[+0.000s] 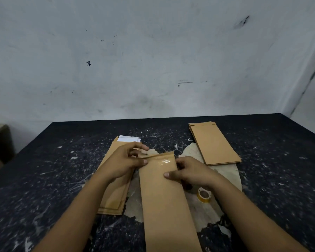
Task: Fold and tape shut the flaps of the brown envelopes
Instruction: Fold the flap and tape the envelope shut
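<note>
My left hand [125,161] and right hand [188,172] pinch the top edges of the brown envelope [164,193], centred on the table [44,179] before me. Its flap [155,155] lies folded under glossy tape [165,162]. Uneven pressure could wrinkle the tape or let the flap lift.

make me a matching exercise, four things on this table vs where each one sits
Things:
1. tape roll
2. centre envelope
3. left stack of envelopes
4. far stack of envelopes

Places:
A. at the far right of the table, touched by no hand
B. under the left forearm
C. held by both hands
D. just below the right wrist

Pairs: 1-D, 2-C, 3-B, 4-A
</note>
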A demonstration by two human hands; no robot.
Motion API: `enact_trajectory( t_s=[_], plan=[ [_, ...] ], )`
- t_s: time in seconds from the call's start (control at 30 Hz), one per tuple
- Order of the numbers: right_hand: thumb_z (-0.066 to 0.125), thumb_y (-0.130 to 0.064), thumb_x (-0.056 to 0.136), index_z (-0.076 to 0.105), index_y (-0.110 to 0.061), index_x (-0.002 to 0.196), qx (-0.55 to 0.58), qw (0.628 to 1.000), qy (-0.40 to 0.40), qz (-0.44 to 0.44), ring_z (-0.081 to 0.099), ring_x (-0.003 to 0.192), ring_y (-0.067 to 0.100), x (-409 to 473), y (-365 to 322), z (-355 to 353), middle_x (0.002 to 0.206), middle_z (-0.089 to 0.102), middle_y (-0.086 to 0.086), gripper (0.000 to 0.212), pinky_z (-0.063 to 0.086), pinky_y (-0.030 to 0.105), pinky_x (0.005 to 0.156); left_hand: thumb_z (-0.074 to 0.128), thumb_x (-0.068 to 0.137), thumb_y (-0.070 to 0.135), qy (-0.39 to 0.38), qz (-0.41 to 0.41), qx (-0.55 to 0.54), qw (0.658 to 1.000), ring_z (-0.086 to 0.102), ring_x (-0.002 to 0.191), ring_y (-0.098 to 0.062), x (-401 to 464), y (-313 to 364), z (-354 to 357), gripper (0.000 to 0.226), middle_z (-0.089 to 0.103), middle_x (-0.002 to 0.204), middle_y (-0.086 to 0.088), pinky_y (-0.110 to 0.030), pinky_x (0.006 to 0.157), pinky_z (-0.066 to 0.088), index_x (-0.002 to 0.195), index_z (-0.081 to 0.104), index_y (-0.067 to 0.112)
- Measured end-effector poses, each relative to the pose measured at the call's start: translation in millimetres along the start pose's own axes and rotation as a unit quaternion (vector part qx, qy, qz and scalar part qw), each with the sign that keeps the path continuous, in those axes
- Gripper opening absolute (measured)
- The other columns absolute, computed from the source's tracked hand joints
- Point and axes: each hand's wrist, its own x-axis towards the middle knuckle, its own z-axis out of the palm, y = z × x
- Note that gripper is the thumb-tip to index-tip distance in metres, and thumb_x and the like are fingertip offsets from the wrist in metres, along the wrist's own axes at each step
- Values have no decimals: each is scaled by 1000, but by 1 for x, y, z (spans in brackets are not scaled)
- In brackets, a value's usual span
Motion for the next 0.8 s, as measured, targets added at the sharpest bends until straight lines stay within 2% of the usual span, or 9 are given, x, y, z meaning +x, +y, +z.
enact_trajectory(
  t_s=[0.1,0.17,0.23,0.33,0.4,0.47,0.57,0.67,0.8],
  plan=[
    [69,-49,90,67,-28,118,-46,993,111,-1,64,98,10,6,2,2,110,68,-9,35,53,29,80,77,83,3,-9,5,9,1000,70,95,-16,1,-4,0,29,74,107,-8,-17,76,54,107,74,19],
    [70,-40,92,67,-31,122,5,987,155,-34,61,106,8,11,5,4,113,66,-12,31,51,28,88,77,83,4,-17,4,9,1000,70,98,-17,1,-5,2,25,75,107,-7,-20,81,56,104,76,15],
    [72,-28,92,72,-35,111,53,982,173,-60,62,104,8,14,8,4,105,68,-13,20,54,33,92,78,82,6,-26,-1,-2,1000,70,94,-16,1,-6,4,20,76,101,-6,-24,83,56,101,78,13],
    [74,-17,90,75,-36,91,61,979,183,-68,66,95,8,15,12,3,94,72,-12,19,58,39,88,77,83,10,-26,-6,-14,1000,71,94,-18,0,-4,8,17,77,99,-7,-30,87,55,100,78,11],
    [75,-14,88,75,-34,85,41,979,187,-66,67,93,8,15,13,3,91,73,-11,20,57,37,87,77,84,9,-19,-1,-17,1000,71,90,-14,0,-5,10,19,77,94,-5,-26,83,56,103,77,12],
    [76,-11,86,73,-32,86,15,980,187,-68,66,90,7,16,13,4,87,72,-10,21,56,32,85,77,83,6,-21,-6,-6,1000,70,85,-8,0,-5,12,25,76,88,-4,-16,77,53,107,75,14],
    [75,-8,87,73,-28,94,-16,983,172,-67,64,83,2,15,13,5,82,70,-10,21,50,20,76,79,82,8,-30,-12,78,996,68,90,3,1,-7,15,25,76,98,7,-3,73,47,105,78,19],
    [71,-8,89,75,-26,106,-44,988,137,-60,62,81,-3,13,12,3,84,70,-12,25,46,12,72,79,81,5,-36,-7,123,992,68,88,3,2,-8,17,23,77,95,8,-5,76,47,98,80,21],
    [74,-20,89,78,-30,101,-62,989,110,-73,62,92,-4,11,13,2,95,71,-16,16,47,11,79,79,80,3,-38,6,133,990,69,87,-2,1,-11,17,19,78,89,6,-8,77,48,89,82,20]
  ],
)
